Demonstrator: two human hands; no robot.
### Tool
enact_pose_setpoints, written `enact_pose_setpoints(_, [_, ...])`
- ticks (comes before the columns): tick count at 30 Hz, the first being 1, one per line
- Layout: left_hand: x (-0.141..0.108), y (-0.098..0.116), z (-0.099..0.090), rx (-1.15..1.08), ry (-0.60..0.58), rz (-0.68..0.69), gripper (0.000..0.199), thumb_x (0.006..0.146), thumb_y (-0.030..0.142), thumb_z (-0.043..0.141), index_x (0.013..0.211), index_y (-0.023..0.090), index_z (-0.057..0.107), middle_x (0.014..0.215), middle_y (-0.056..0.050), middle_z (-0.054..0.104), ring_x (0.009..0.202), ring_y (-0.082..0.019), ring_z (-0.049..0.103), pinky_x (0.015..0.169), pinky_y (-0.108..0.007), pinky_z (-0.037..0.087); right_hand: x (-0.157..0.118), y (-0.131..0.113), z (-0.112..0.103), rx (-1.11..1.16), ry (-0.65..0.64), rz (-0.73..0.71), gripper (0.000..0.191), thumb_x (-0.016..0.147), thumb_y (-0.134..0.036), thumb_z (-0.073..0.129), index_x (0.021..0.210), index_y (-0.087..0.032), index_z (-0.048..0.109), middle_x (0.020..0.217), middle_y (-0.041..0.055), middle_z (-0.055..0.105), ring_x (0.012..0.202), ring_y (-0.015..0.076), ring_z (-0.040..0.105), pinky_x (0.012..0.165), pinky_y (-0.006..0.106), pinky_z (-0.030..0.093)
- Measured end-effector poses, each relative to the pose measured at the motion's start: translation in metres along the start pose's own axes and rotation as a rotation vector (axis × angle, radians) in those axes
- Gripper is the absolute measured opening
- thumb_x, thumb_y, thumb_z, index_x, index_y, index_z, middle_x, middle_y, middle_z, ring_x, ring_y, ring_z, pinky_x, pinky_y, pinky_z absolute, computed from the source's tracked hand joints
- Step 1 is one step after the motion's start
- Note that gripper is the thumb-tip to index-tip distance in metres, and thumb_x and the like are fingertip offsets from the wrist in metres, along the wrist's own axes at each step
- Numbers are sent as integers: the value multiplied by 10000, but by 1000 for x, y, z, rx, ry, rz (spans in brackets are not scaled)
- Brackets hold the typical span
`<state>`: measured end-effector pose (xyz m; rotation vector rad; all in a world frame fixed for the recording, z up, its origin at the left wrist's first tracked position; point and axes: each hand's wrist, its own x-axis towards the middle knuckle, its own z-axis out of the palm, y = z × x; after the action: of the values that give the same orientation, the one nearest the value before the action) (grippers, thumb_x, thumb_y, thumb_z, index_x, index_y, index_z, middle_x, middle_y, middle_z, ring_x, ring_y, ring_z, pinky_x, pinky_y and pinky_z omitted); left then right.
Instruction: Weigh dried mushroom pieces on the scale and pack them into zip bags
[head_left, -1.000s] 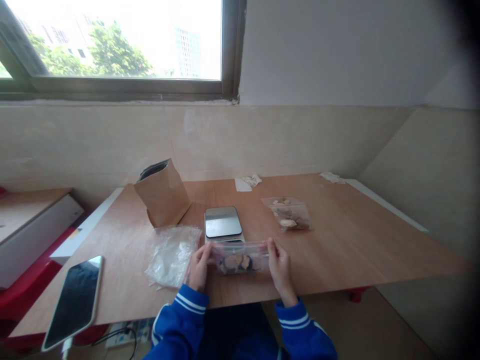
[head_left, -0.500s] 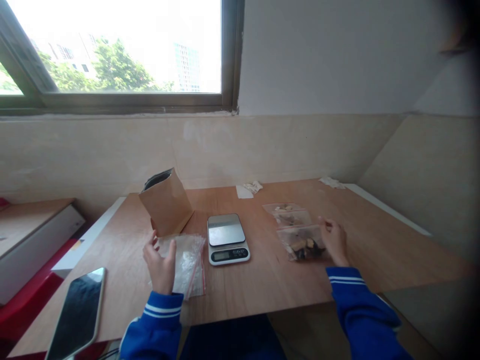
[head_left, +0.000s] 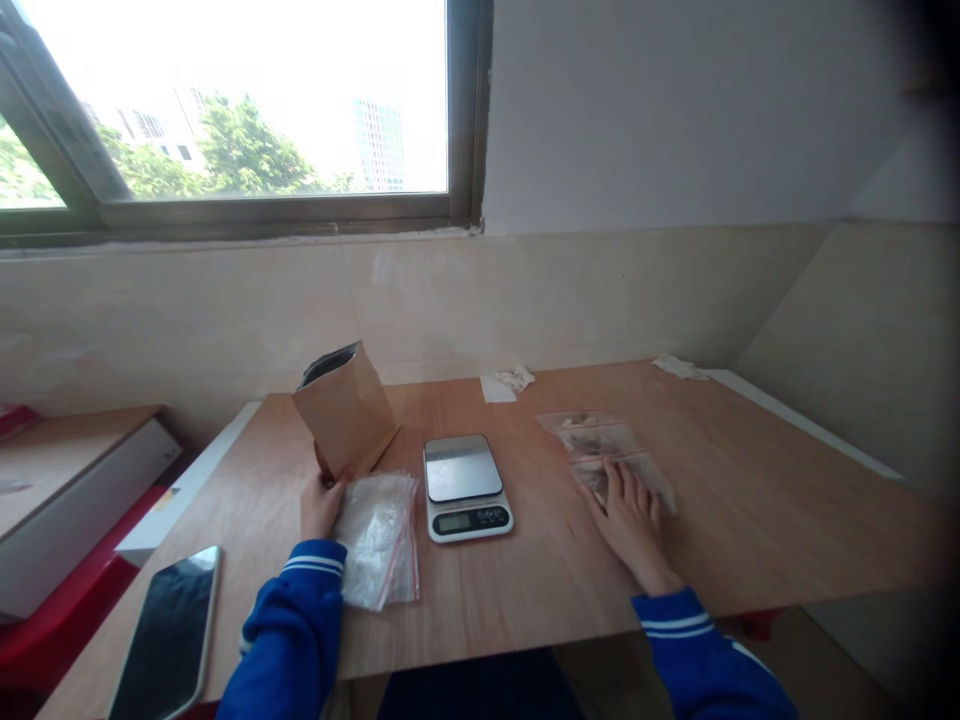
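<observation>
Wooden tabletop (head_left: pixel 739 520): right hand (head_left: pixel 631 532) flat on zip bags (head_left: pixel 604 445)

Fingers (head_left: pixel 626 490) spread and pressed down on the two overlapping bags of brownish pieces. Left hand (head_left: pixel 321 510) low against the corner of an upright kraft pouch (head_left: pixel 346 415), grip impossible to tell from this angle, just beside a crumpled clear zip bag (head_left: pixel 377 540). Farther out, a digital scale (head_left: pixel 463 488) with nothing on its platform, and a phone (head_left: pixel 166 640). Bagged pieces outside the pouch so far.

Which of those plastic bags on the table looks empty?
The crumpled clear zip bag beside the left hand looks empty, and its seal has a red edge. The clear bags at the right hand show brownish pieces inside.
</observation>
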<state>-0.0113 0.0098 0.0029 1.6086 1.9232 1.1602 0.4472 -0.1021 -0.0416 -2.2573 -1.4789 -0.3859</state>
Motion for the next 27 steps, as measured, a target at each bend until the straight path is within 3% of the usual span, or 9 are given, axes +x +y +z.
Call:
enact_pose_setpoints(4, [1,-11,2,22,43,75,481,719,517,563,981,121,641,953,-150,697,918,-339,637,791,-407,486,-2,-35,-24,154,57,-27,600,924,-431,355,1393,-57,357,1451,266,307,1354,398,269,1015,616,292])
enact_pose_setpoints(6, [0,-13,3,-37,46,153,444,709,450,578,1021,139,635,957,-121,704,908,-315,642,789,-388,490,-8,-68,-48,329,57,-205,565,936,-418,353,1407,-105,352,1482,221,272,1375,353,262,1043,557,324])
enact_pose_setpoints(10, [-7,-11,3,-125,30,210,431,673,330,581,1069,165,624,897,-67,715,852,-271,649,772,-360,505,-27,-143,-100,587,-70,-630,525,953,-376,371,1456,-263,269,1513,98,267,1403,269,244,1076,486,356])
enact_pose_setpoints(13, [-14,-3,-1,-125,9,242,424,687,295,555,1085,168,626,972,-62,708,923,-268,639,817,-359,496,-38,-182,-121,645,-78,-761,571,953,-392,388,1477,-245,215,1510,85,289,1418,251,205,1108,463,335])
enact_pose_setpoints(16, [-21,6,-4,-145,-26,270,434,708,293,559,1119,167,612,1077,-71,684,1011,-272,616,876,-366,475,-41,-200,-128,656,-48,-797,615,952,-401,391,1485,-176,182,1509,105,295,1426,251,174,1128,455,314])
enact_pose_setpoints(18, [-23,9,-4,-162,-44,271,429,719,310,569,1121,162,608,1093,-80,677,1015,-271,614,891,-377,470,-40,-206,-130,656,-35,-802,551,960,-361,377,1450,-129,278,1482,124,342,1418,257,194,1134,453,302])
enact_pose_setpoints(21, [-24,9,-4,-184,-49,295,417,728,313,575,1114,156,603,1105,-93,669,1034,-271,606,920,-395,455,-38,-209,-132,653,-112,-837,354,966,-234,320,1185,-125,576,1243,129,583,1280,253,434,1073,438,378])
enact_pose_setpoints(24, [-24,7,-3,-186,-43,299,402,729,297,581,1106,160,605,1128,-103,658,1065,-274,594,946,-409,439,-36,-212,-128,625,-283,-798,345,947,-177,309,925,-139,651,912,106,681,930,223,637,865,362,516])
enact_pose_setpoints(27, [-25,6,-2,-178,-26,303,373,736,283,577,1092,176,615,1159,-97,647,1110,-273,573,979,-418,415,-32,-222,-115,641,-295,-750,302,904,-160,389,1076,-130,635,1042,130,678,964,241,635,863,344,512])
